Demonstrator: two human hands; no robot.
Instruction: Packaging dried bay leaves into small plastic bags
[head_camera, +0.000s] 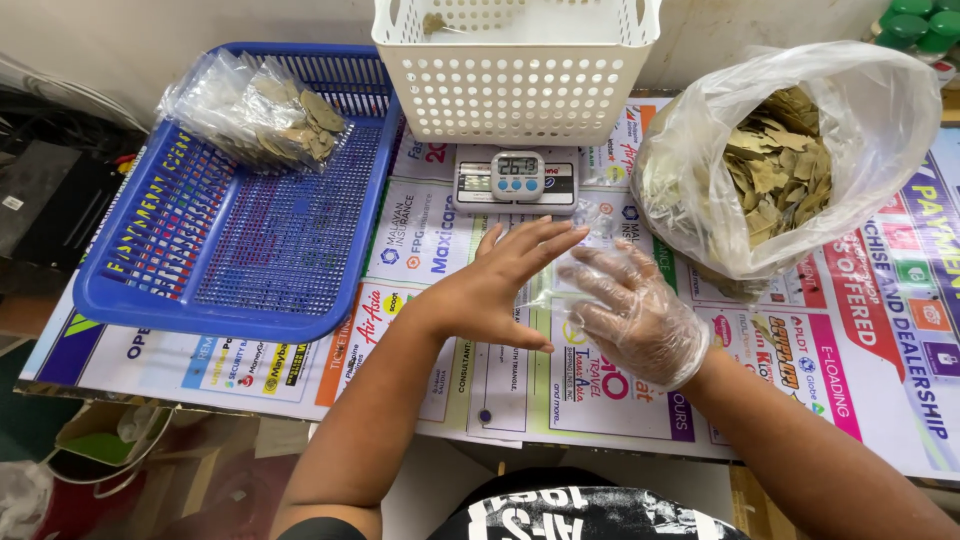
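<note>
Head view of a packing bench. The bare left hand (495, 290) lies flat with fingers extended and released, its fingertips resting on or just over a small clear plastic pouch (575, 285) that sits on the printed poster table cover (420, 240), just in front of the digital scale (516, 180). The right hand (635, 315), sheathed in a thin, crinkled, translucent disposable glove, has its fingers spread and loosely curled at the pouch's right edge; whether it pinches the film cannot be told. To work such a pouch well, the film is best held taut between both hands, one side pinned while the other parts or smooths the mouth, since thin slick plastic clings and creases readily. To the right, a large clear bag (800, 150) with its mouth rolled open holds dried bay leaves (775, 170), brittle, flat and olive-brown. To the left, a rigid blue perforated plastic tray (240, 250) carries a pile of filled leaf packets (265, 115). A white perforated plastic basket (515, 70) stands behind the scale.
</note>
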